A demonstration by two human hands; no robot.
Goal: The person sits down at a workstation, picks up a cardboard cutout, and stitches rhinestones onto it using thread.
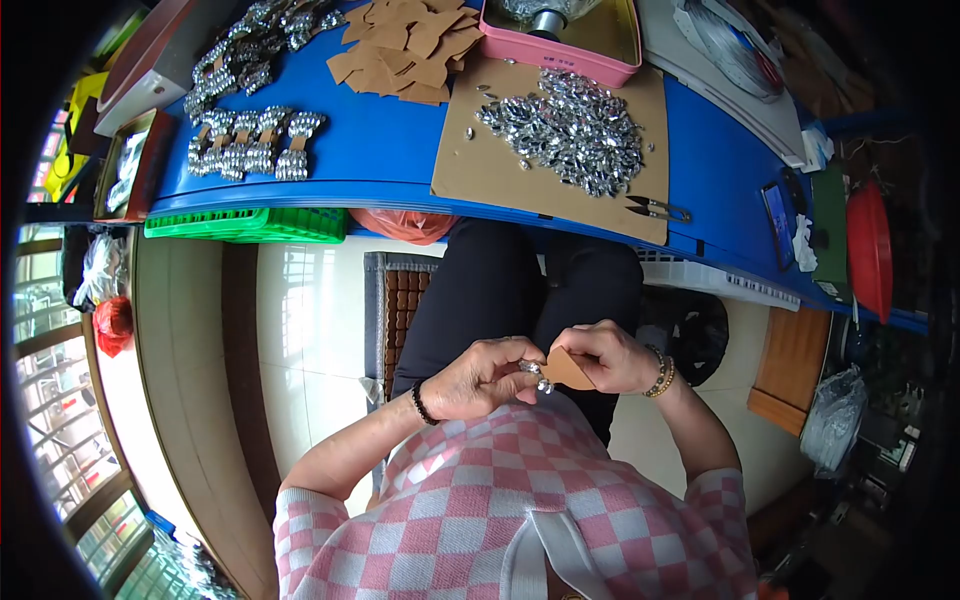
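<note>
Above the lap, the left hand point(485, 380) pinches shiny silver pieces point(541, 378) (count unclear), fingers curled; just beside, the right hand point(606, 358) pinches a tan piece point(567, 371). Farther out, on the blue table point(375, 140), a silver pile point(575, 130) lies on cardboard point(475, 172), snips point(657, 208) nearby.

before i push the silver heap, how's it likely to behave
The silver heap would likely spread rather than move as one, being many small loose pieces. Their shiny faces suggest they'd slide easily on the board. Pointed, elongated shapes make free rolling less likely.
</note>
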